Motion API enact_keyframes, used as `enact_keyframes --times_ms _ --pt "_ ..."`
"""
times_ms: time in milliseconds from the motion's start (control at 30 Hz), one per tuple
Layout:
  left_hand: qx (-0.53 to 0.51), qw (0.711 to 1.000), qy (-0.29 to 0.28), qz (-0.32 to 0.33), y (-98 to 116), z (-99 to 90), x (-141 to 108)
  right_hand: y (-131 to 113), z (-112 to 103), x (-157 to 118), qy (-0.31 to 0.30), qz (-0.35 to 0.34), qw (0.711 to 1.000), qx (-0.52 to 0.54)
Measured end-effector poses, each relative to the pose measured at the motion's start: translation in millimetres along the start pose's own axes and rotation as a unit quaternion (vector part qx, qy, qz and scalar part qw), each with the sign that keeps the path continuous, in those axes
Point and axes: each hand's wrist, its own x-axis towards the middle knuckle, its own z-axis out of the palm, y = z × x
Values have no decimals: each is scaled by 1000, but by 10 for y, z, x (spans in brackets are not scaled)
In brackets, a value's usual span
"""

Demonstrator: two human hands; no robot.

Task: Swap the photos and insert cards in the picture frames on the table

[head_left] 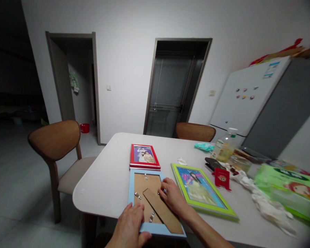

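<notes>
A light-blue picture frame (131, 186) lies face down at the table's near edge, its brown backing board (141, 182) upward. A brown stand leg (161, 210) crosses the board at a slant. Metal turn clips (137, 195) sit around the board's edges. My left hand (130, 224) grips the frame's lower left corner, fingers on top and thumb by the near edge. At the frame's right side, the fingers of my right hand (172, 194) are pinched on a small clip, mostly hidden beneath them. A red picture frame (144, 156) lies just beyond, and a lime-green picture frame (203, 191) lies to the right.
On the table's right stand a plastic bottle (224, 146), a dark phone-like object (214, 164), a red card-like item (222, 178), crumpled tissues (263, 199) and a green tissue pack (289, 189). Wooden chairs (57, 141) stand left and behind.
</notes>
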Motion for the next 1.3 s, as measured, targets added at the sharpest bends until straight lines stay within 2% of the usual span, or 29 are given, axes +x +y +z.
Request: enact_keyframes --times_ms 300,467,667,767,1033,1300 --pt "19 1000 -4 1 4 35 -1 66 -63 -37 -29 -19 999 9" --pt "12 1000 -2 12 -23 46 -3 -111 -40 110 -36 -28 999 -7" --pt "25 999 14 40 -37 22 4 -401 194 405 -51 18 996 -64" --pt "21 999 10 41 -46 29 7 -485 285 453 -57 7 996 -73" --pt "-9 1000 7 29 -76 85 7 -410 343 543 -64 24 993 -94" --pt "-11 1000 6 27 -58 70 -9 -447 337 564 -68 -3 994 -84"
